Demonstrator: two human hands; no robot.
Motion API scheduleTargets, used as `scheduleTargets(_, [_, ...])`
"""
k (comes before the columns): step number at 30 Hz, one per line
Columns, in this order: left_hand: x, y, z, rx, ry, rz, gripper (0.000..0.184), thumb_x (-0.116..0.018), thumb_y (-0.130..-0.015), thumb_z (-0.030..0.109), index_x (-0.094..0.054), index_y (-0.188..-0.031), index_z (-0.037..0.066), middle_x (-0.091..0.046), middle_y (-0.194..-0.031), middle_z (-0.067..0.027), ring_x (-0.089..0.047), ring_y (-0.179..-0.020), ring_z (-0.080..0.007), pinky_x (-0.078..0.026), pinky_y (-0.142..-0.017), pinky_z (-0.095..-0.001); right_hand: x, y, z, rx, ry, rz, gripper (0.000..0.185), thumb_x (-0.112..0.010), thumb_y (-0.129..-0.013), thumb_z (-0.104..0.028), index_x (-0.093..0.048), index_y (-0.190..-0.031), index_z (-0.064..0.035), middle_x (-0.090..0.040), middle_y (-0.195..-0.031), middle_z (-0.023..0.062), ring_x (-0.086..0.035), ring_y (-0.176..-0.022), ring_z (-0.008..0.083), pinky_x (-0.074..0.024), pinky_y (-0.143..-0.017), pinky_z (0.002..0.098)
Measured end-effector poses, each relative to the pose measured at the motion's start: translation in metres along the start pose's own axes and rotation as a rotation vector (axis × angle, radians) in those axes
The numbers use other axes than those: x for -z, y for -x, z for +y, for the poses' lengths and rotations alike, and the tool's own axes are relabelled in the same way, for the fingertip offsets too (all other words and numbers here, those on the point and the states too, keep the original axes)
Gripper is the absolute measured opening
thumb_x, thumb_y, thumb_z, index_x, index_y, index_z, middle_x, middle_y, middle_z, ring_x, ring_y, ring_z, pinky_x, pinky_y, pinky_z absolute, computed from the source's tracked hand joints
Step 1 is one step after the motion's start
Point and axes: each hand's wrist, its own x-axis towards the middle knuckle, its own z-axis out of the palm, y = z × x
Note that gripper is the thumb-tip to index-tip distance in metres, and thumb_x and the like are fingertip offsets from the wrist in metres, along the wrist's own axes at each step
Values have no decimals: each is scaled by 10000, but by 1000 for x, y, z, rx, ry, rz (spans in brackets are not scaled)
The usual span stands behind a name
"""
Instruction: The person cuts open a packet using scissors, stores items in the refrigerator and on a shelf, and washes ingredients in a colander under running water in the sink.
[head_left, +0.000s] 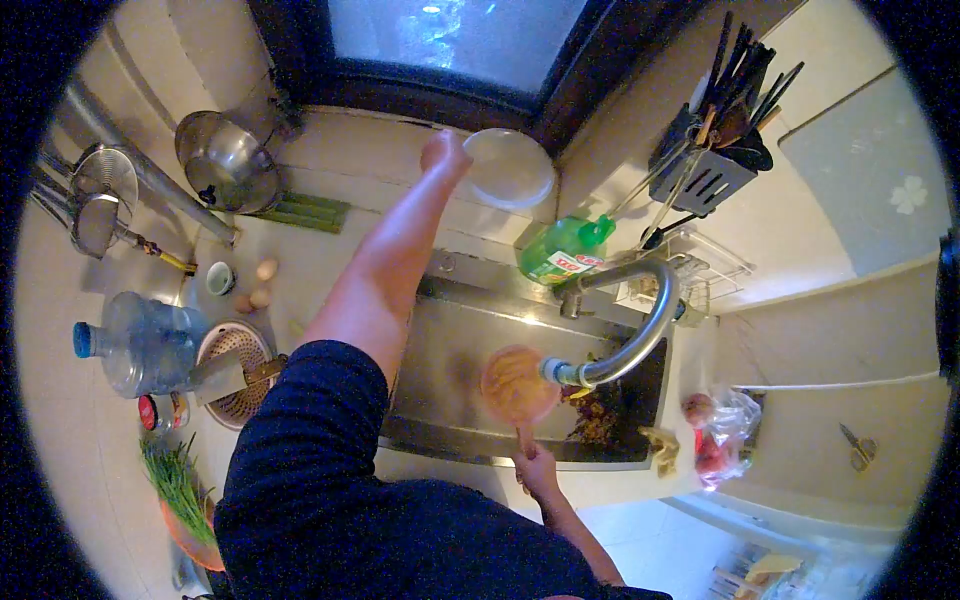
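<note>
My left hand [446,153] reaches far forward to the windowsill, its fingers curled at the left edge of a round, whitish, translucent lid or dish [510,168]. Whether it grips that rim is hard to see. Lower down, my right hand [537,472] is closed round the handle of a pinkish, round water scoop [519,387]. The scoop is over the steel sink [440,350], below the end of the curved faucet [640,345]. Dark, leafy scraps [600,415] lie in the sink to the scoop's right.
Behind the sink stands a green detergent bottle [565,250]. A utensil holder [710,180] hangs at the right. Leftward are eggs [262,298], a colander [235,405] with a cleaver [218,378] across it, a water jug [150,343], a steel bowl [230,165] and green stalks [175,475].
</note>
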Motion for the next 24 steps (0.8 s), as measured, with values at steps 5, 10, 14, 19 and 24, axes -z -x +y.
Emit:
scheduleTargets(5, [18,1,7,91,136,-156,238,-655,-659,204,-644,-827,35,-626,-858,-156,-618,-817,-239,-500,-672,-343,4,-8,5,25,8,-10,120,-571,-710,-111,-481,-712,-32,-463,-498,25,-431,-372,104,-340,-339,248])
scheduleTargets(10, [4,-12,3,78,171,-25,223,-644,-669,225,-651,-793,39,-640,-755,-126,-631,-698,-207,-494,-665,-325,3,-9,5,59,7,14,126,-570,-710,-115,-474,-717,-33,-460,-511,25,-429,-374,105,-339,-333,255])
scheduleTargets(14, [16,-8,7,-15,298,-24,255,-666,-657,258,-650,-796,46,-640,-735,-120,-630,-609,-194,-498,-649,-321,1,-13,10,50,-53,4,119,-571,-714,-94,-471,-709,-29,-458,-508,27,-429,-374,109,-340,-330,257])
scheduleTargets(19, [24,-7,8,12,553,-29,273,-710,-625,237,-641,-802,41,-634,-735,-127,-623,-589,-165,-504,-610,-284,-1,-6,1,81,11,2,112,-567,-717,-76,-474,-674,-30,-453,-476,28,-428,-364,110,-343,-329,254])
scheduleTargets(24, [27,-2,-17,42,1201,-19,259,-711,-641,159,-601,-808,-5,-603,-691,-95,-584,-546,-145,-501,-512,-260,-1,-1,-2,94,21,-19,138,-566,-727,-116,-480,-661,-31,-456,-466,32,-431,-359,114,-347,-331,255])
